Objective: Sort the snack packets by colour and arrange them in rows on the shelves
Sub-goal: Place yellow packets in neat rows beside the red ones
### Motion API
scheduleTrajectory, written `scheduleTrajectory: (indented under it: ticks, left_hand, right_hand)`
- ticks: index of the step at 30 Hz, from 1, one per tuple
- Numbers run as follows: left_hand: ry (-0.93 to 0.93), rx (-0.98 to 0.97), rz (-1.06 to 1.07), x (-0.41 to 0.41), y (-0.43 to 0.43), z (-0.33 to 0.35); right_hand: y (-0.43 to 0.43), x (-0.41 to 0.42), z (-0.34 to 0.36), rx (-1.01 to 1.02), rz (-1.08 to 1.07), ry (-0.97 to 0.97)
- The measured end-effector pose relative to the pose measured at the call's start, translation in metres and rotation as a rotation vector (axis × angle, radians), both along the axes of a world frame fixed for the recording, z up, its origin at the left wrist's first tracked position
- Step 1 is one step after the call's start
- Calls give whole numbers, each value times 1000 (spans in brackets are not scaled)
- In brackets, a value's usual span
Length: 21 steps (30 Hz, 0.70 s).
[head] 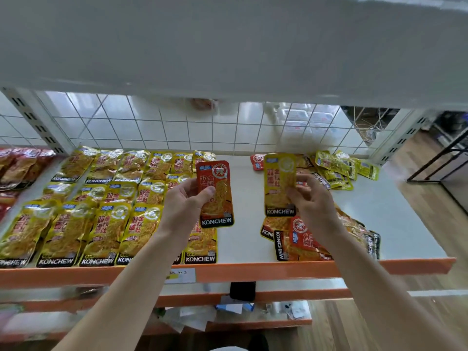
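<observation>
In the head view the left hand gripped a red packet and the right hand pinched a yellow packet, both above the shelf. Sorting seemed midway (mixed pile at right); the yellow packet probably belonged next in the yellow rows.

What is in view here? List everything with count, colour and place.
yellow rows: many packets, yellow, three rows on shelf's left half
red stack: several packets, red, far left past the upright
mixed pile: several packets, red and yellow, front right
back heap: several packets, yellow-green, back right
shelf: one, white with orange edge
wire grid: one, white, behind shelf
black object: one, black, shelf below; kind unclear
papers: several, white, lowest shelf
red packet: one, red, held upright
yellow packet: one, yellow, held upright
left hand: grips red packet
right hand: pinches yellow packet
</observation>
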<state>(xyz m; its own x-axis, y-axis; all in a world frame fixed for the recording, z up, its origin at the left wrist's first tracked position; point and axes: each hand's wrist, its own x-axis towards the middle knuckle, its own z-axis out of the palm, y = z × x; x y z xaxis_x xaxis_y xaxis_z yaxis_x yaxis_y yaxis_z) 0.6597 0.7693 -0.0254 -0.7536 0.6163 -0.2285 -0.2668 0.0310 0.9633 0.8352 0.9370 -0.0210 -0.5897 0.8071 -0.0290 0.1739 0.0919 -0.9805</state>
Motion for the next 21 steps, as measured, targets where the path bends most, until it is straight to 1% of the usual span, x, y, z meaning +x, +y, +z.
scheduleTrajectory:
  ticks: [3, 8, 12, 21]
  left_hand:
    - [57, -23, 17, -10, -14, -5]
    - [82, -59, 64, -27, -36, -11]
    - [125, -94, 62, -41, -53, -14]
    - [155, -134, -7, -74, -73, -12]
  right_hand:
    - [-22, -9, -5, -104, 70, -17]
    - [-48, -32, -8, -124, 83, -57]
    - [-62, -54, -12, -208, 26, -57]
    - [-72, -88, -24, -202, -78, -102]
